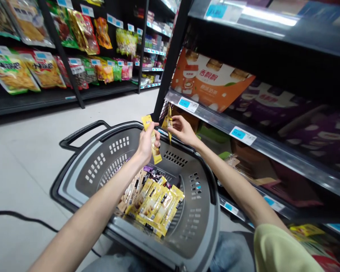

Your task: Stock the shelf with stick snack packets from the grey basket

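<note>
Above the far side of a grey shopping basket [202,234], my left hand [147,143] is closed round a narrow yellow sachet [156,153]. To its right, my right hand [181,130] pinches another yellow sachet [170,124] that hangs upright, seen nearly edge-on, by the shelf corner. Inside the basket lie several yellow sachets [161,206] in a row, with beige sachets [132,190] on their left and dark purple packets [155,174] behind them.
Shelves [215,119] with an orange carton [209,81] and purple packs stand close on the right. The basket's black handle [82,134] sticks out at the far left. Snack bags [11,71] fill racks across the aisle. A black cable [22,216] crosses the floor.
</note>
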`<state>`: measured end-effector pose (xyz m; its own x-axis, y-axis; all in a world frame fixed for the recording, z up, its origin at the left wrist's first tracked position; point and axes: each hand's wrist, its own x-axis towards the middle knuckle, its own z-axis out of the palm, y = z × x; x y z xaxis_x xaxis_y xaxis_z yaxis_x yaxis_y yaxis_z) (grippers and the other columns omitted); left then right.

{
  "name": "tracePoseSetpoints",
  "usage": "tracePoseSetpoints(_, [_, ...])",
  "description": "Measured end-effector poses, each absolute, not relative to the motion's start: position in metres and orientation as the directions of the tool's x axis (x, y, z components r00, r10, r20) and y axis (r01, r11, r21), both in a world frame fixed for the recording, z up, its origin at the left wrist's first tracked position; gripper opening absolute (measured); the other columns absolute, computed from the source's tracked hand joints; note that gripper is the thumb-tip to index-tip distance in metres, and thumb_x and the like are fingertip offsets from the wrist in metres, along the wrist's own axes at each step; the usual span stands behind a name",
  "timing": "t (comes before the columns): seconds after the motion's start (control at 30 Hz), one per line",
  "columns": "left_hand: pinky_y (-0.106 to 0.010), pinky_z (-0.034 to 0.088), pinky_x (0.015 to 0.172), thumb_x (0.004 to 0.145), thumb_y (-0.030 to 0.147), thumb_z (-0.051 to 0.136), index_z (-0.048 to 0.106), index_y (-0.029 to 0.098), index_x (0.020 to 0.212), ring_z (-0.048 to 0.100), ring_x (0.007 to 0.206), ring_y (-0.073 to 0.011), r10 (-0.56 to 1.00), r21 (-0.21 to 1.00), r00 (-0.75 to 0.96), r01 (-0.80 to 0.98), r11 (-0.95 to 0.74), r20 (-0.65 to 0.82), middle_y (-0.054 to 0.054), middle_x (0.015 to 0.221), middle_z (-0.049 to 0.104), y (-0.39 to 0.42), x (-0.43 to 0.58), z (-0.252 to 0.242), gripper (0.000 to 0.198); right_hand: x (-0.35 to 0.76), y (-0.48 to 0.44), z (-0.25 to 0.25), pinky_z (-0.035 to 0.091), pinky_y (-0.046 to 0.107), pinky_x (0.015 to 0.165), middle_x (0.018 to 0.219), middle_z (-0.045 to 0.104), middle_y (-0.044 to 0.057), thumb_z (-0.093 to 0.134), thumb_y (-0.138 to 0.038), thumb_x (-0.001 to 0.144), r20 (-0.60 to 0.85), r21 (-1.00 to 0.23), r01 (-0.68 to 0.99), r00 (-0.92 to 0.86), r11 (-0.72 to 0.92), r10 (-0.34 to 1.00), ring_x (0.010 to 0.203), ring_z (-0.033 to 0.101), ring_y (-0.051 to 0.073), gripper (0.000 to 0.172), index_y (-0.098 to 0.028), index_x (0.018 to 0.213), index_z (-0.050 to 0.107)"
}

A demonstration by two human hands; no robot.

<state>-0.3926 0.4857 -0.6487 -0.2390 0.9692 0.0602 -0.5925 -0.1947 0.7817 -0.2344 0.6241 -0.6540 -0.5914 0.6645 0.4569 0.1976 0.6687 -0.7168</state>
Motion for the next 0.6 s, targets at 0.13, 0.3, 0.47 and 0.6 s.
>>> tracePoseSetpoints(0.13, [-0.018,0.033,0.045,0.096,0.049,0.054,0.057,0.018,0.098,0.037,0.041,-0.0053,0.975,0.790,-0.215,-0.590,-0.167,0.045,0.007,0.057,0.049,0.484,-0.390,-0.648,0.031,-0.233,0.632,-0.645,0.055,0.032,0.084,0.105,0.072,0.007,0.065,-0.039,0.088,0.550,-0.599,0.231,-0.577,0.767,0.604,0.093,0.069,0.019,0.037,-0.022,0.119,0.055])
tracePoseSetpoints(0.3, [-0.018,0.034,0.045,0.096,0.050,0.054,0.059,0.015,0.094,0.037,0.041,-0.0052,0.981,0.811,-0.187,-0.565,-0.153,0.056,0.006,0.057,0.048,0.484,-0.388,-0.649,0.035,-0.226,0.653,-0.637,0.050,0.036,0.089,0.111,0.071,0.014,0.049,-0.024,0.096,0.573,-0.218,0.544,-0.601,0.811,0.557,0.099,0.066,0.025,0.023,-0.018,0.115,0.062])
tracePoseSetpoints(0.47, [-0.018,0.034,0.044,0.096,0.050,0.054,0.061,0.014,0.091,0.037,0.041,-0.0052,0.983,0.826,-0.182,-0.548,-0.134,0.039,0.005,0.056,0.048,0.484,-0.387,-0.650,0.037,-0.219,0.673,-0.641,0.051,0.041,0.085,0.112,0.072,0.021,0.044,-0.022,0.099,0.471,-0.061,0.787,-0.519,0.613,0.713,0.100,0.067,0.034,0.034,-0.015,0.127,0.062])
tracePoseSetpoints(0.6, [-0.018,0.035,0.045,0.094,0.053,0.057,0.061,0.014,0.090,0.037,0.041,-0.0052,0.985,0.836,-0.171,-0.537,-0.112,0.022,0.006,0.056,0.048,0.483,-0.386,-0.650,0.040,-0.215,0.671,-0.646,0.048,0.044,0.096,0.128,0.066,0.023,0.041,-0.018,0.098,0.380,-0.008,0.851,-0.483,0.525,0.789,0.115,0.062,0.036,0.047,-0.014,0.144,0.053])
